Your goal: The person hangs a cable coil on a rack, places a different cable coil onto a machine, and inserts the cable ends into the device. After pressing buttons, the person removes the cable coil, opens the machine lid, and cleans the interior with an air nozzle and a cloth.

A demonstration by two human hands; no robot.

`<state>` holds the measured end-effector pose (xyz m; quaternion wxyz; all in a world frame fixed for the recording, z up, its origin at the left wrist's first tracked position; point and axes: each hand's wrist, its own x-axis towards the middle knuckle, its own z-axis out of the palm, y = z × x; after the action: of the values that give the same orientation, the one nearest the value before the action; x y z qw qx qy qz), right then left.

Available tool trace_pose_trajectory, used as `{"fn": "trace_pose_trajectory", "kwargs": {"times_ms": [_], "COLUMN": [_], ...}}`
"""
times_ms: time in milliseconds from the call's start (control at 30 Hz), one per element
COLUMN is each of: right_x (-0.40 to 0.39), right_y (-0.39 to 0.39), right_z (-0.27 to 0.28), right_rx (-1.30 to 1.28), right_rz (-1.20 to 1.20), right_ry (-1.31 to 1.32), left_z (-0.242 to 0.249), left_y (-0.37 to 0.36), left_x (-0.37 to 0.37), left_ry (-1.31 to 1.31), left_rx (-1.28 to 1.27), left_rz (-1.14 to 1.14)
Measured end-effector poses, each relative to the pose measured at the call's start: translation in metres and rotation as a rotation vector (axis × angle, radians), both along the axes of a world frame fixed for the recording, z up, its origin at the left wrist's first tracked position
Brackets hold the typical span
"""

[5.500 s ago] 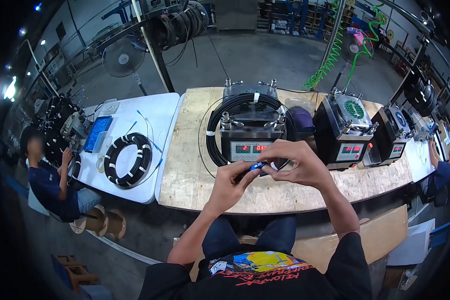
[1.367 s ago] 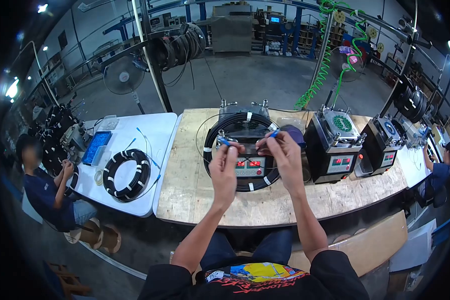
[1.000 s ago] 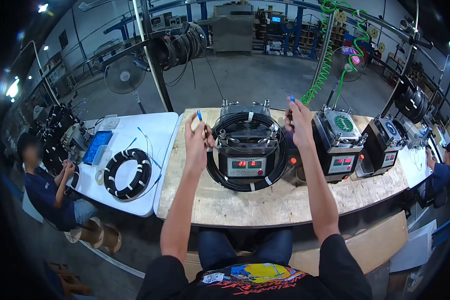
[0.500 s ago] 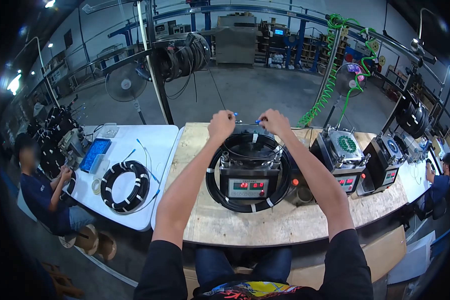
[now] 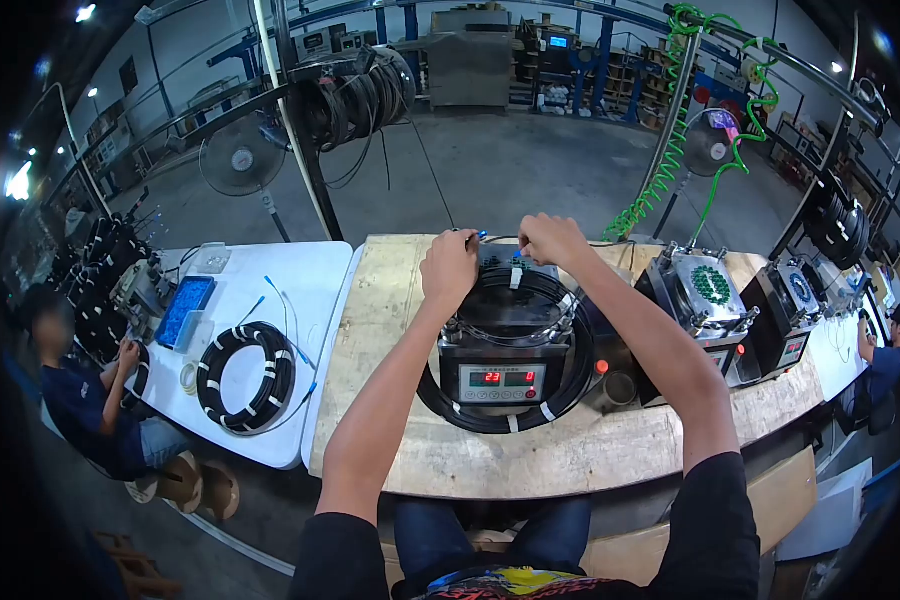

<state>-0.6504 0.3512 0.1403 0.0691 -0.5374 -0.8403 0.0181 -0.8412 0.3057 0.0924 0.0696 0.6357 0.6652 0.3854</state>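
Note:
My left hand (image 5: 450, 268) is closed on a small blue cable end (image 5: 482, 235) behind the middle machine. My right hand (image 5: 552, 241) has its fingers pinched just to the right, at a second small blue piece (image 5: 517, 254). Below both hands is the machine (image 5: 500, 382) with a red number display. A black cable coil (image 5: 513, 424) with white ties lies around it, its rear part passing over the machine's top.
A white table (image 5: 320, 262) at left holds another black coil (image 5: 208, 383) and a blue bin (image 5: 187, 308). Two more machines (image 5: 708, 285) (image 5: 796, 292) stand right on the wooden bench (image 5: 370, 330). Co-workers (image 5: 85, 395) (image 5: 885, 360) sit at both sides.
The view has shifted slightly. My hands are a little closer together, and the right blue piece now sits lower, below my right fingertips. The display's right number reads differently.

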Motion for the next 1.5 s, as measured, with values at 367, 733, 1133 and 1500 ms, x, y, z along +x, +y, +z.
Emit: {"fn": "trace_pose_trajectory", "kwargs": {"times_ms": [367, 733, 1133, 1500], "right_x": [-0.029, -0.075, -0.057, -0.037], "right_y": [-0.001, 0.022, -0.002, 0.008], "right_z": [0.009, -0.002, 0.041, 0.001], "right_rx": [0.114, 0.071, -0.158, 0.091], "right_rz": [0.091, 0.102, 0.095, 0.196], "right_ry": [-0.310, -0.616, -0.490, -0.176], "left_z": [0.000, -0.010, -0.001, -0.002], "left_y": [-0.001, 0.004, 0.001, 0.003], "left_x": [0.000, -0.005, -0.001, 0.000], "left_ry": [0.037, 0.030, 0.052, 0.022], "left_rx": [0.020, 0.075, 0.057, 0.038], "left_rz": [-0.001, -0.025, 0.019, 0.028]}}
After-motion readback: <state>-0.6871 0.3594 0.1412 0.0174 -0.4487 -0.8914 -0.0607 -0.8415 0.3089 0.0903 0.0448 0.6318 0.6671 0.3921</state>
